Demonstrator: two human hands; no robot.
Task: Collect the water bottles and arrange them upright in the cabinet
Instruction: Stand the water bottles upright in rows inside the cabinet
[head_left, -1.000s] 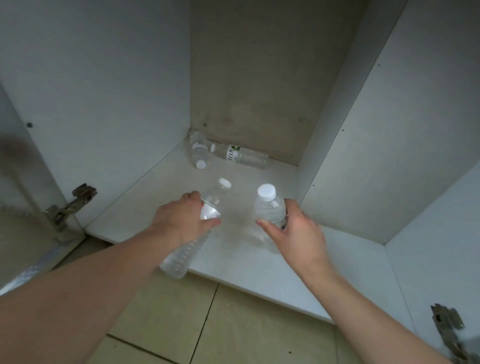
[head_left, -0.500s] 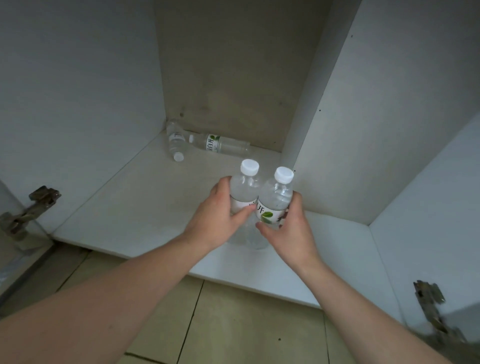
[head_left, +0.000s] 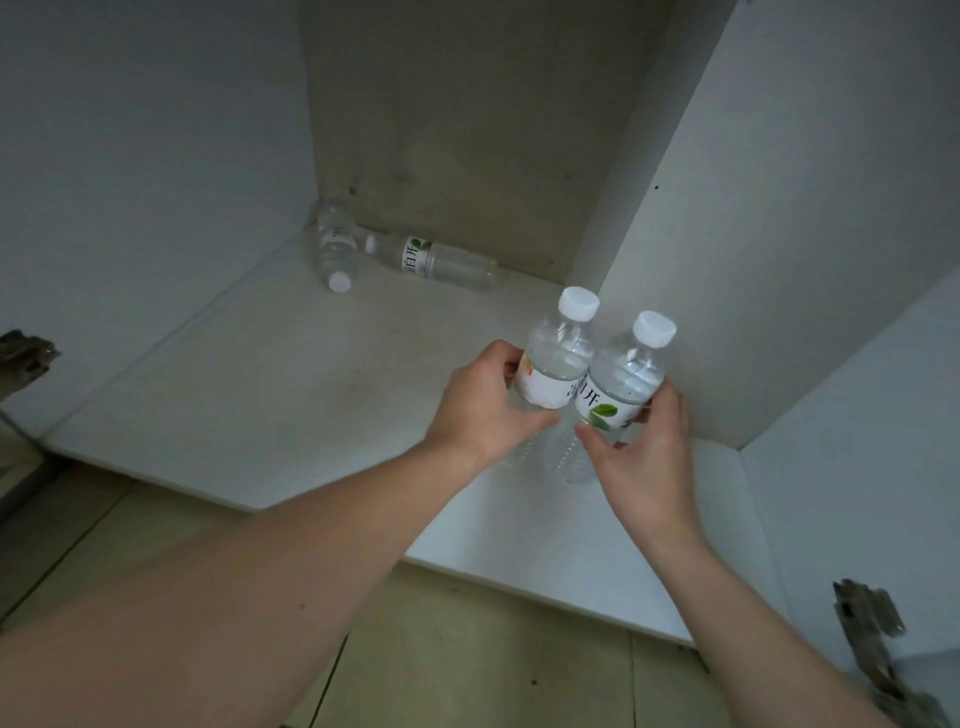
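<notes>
Our left hand (head_left: 480, 410) curls round the label band of the left bottle (head_left: 553, 366), thumb on the near side and fingers wrapped behind. Our right hand (head_left: 641, 452) grips the right bottle (head_left: 618, 389) the same way, thumb on the leaf label. The two bottles touch side by side near the right wall of the cabinet (head_left: 779, 260), above the front right part of the cabinet floor (head_left: 260, 395). We cannot tell whether their bases already rest on it, since our hands and the clear plastic hide the contact.

To do this step well, we judge we should keep both grips low on the labels, bring the bases flat onto the floor together, and let go only once each bottle stands without leaning on its neighbour. Pushing them a little farther in, toward the right wall, would leave room for the rest.

Both held bottles run nearly vertical, white caps up and tipped slightly to the right and away from us.

Farther out, two more bottles lie on their sides in the far left corner. The corner bottle (head_left: 335, 249) points its cap toward us, long axis running near to far. The labelled bottle (head_left: 436, 262) lies along the back wall, cap to the left. Those two still need standing up.
</notes>
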